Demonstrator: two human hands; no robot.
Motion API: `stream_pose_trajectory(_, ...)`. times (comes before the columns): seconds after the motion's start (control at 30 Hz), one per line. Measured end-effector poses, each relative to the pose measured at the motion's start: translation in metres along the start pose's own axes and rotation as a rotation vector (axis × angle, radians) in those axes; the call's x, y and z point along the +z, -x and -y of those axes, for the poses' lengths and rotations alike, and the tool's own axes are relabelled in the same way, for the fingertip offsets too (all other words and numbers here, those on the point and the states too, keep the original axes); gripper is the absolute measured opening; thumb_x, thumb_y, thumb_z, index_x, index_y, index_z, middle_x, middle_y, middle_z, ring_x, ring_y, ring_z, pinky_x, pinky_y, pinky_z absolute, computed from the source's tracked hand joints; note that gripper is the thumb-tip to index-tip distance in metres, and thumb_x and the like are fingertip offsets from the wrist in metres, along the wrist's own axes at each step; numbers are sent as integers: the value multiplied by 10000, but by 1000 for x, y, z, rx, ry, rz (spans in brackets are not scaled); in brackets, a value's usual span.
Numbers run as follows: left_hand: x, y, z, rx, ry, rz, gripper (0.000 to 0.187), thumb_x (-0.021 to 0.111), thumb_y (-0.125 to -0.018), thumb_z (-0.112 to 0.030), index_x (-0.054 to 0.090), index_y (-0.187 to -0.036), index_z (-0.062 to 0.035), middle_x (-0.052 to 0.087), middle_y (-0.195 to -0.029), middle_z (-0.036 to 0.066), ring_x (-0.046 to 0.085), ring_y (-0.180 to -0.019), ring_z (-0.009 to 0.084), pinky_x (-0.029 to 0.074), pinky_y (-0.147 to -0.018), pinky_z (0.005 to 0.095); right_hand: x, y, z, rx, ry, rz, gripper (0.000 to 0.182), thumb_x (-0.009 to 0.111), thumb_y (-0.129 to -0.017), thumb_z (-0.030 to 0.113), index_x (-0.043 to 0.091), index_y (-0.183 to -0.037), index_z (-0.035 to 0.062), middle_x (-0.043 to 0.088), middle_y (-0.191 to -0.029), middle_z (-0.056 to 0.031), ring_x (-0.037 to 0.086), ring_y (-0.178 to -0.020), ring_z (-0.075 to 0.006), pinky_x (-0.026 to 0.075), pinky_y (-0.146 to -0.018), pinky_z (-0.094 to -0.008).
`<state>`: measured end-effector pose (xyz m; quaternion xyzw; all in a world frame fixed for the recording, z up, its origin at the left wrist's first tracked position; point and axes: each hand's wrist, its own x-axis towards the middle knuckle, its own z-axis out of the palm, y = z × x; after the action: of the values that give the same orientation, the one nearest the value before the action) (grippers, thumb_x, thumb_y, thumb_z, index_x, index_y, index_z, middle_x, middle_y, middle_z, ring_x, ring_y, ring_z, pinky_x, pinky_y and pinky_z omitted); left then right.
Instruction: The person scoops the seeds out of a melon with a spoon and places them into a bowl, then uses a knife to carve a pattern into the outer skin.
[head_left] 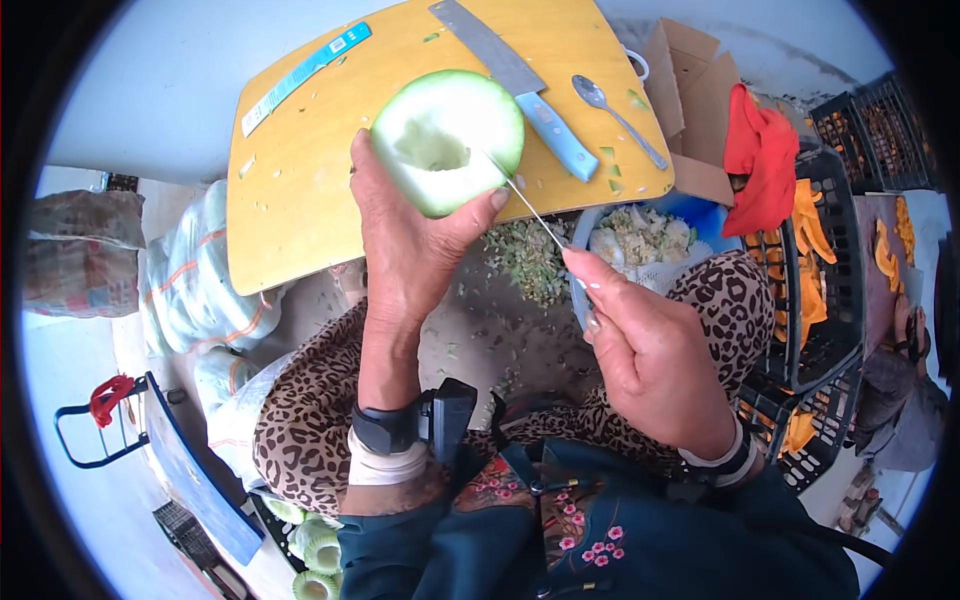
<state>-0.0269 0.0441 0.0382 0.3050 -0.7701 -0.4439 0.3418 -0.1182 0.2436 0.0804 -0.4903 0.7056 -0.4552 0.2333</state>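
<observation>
My left hand (pixel 402 235) is wrapped round a light-green winter melon piece (pixel 492 120), its white cut face and hollow centre turned up over the yellow table. My right hand (pixel 655 350) closes on a thin metal tool (pixel 537 215), whose far end reaches the melon's cut flesh near my left thumb; its exact kind cannot be made out. Behind the melon lies a cleaver (pixel 500 55) with a blue handle. A metal spoon (pixel 625 120) rests to the right of it. On the far left of the tabletop is a blue-and-white knife sleeve (pixel 305 75).
Under the yellow table's (pixel 290 200) near edge, a blue tub (pixel 705 210) holds melon pulp, with scraps on the floor beside it. Black crates (pixel 840 270) with orange pieces stand right, a red cloth (pixel 757 155) near them. Hollowed melon pieces (pixel 320 552) lie lower left.
</observation>
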Motion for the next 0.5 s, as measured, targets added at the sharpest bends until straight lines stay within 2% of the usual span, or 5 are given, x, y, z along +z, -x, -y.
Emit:
stream_pose_trajectory(0.3,0,-3,-6,-14,-44,15,830,868,-624,-316,398,-1214,29,528,-1144,188,550,-1052,284,459,-918,400,10,2,1,49,99,-7,480,531,-833,-121,508,-1305,-35,634,-1113,-235,664,-940,-356,525,-792,-346)
stream_pose_trajectory(0.4,-1,-4,2,-17,-95,-4,833,872,-621,-322,403,-1219,17,529,-1139,184,539,-1067,291,452,-927,405,12,-2,-3,1,107,-32,496,531,-816,-134,507,-1302,-40,634,-1096,-239,658,-922,-362,520,-791,-351)
stream_pose_trajectory(0.5,-2,-5,4,-34,-97,3,837,875,-619,-328,403,-1222,10,528,-1137,183,530,-1079,299,445,-936,408,14,-4,0,45,102,-25,508,522,-813,-141,503,-1309,-34,632,-1067,-240,652,-897,-363,515,-780,-362)
